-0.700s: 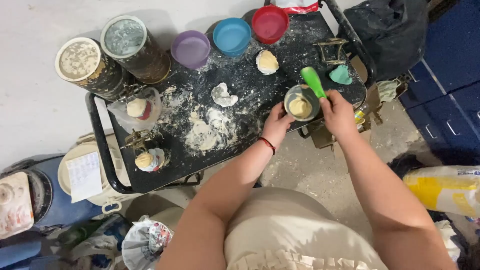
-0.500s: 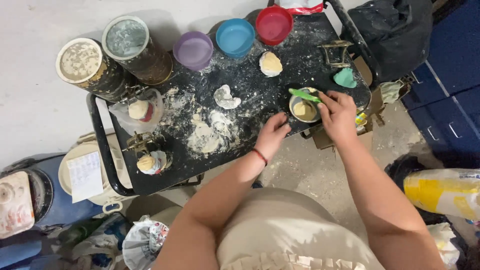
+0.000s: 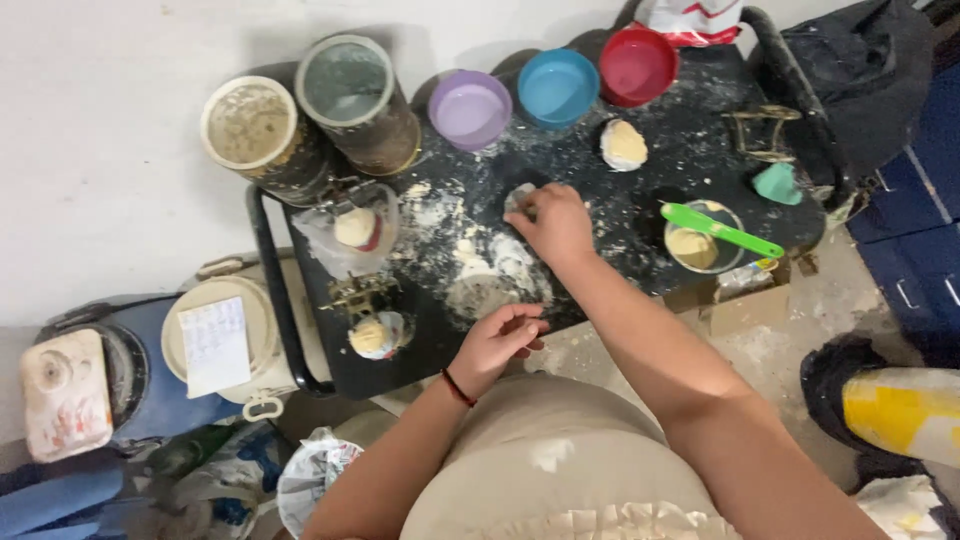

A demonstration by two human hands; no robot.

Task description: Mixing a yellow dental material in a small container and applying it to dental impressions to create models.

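My right hand point(image 3: 555, 225) reaches across the flour-dusted black table point(image 3: 600, 205), and its fingertips close on a small whitish dough piece point(image 3: 516, 197) near the table's middle. My left hand point(image 3: 497, 340), with a dark wristband, hovers at the table's near edge. Its fingers are loosely curled and hold nothing. A white flour patch point(image 3: 482, 288) lies between the two hands. To the right, a green spatula point(image 3: 722, 230) lies across a small metal bowl point(image 3: 690, 248) of yellowish paste, with no hand on it.
Purple point(image 3: 470, 108), blue point(image 3: 558, 87) and red point(image 3: 637, 65) bowls line the far edge beside two big tins point(image 3: 262, 125). A second dough piece point(image 3: 625, 143), a teal lump point(image 3: 778, 183), a bagged dough ball point(image 3: 352, 228) and a white lidded bucket point(image 3: 215, 340) are around.
My right hand let go of the green spatula, which now rests on the bowl, and moved left onto the dough piece. My left hand drew back from the bowl to the near edge.
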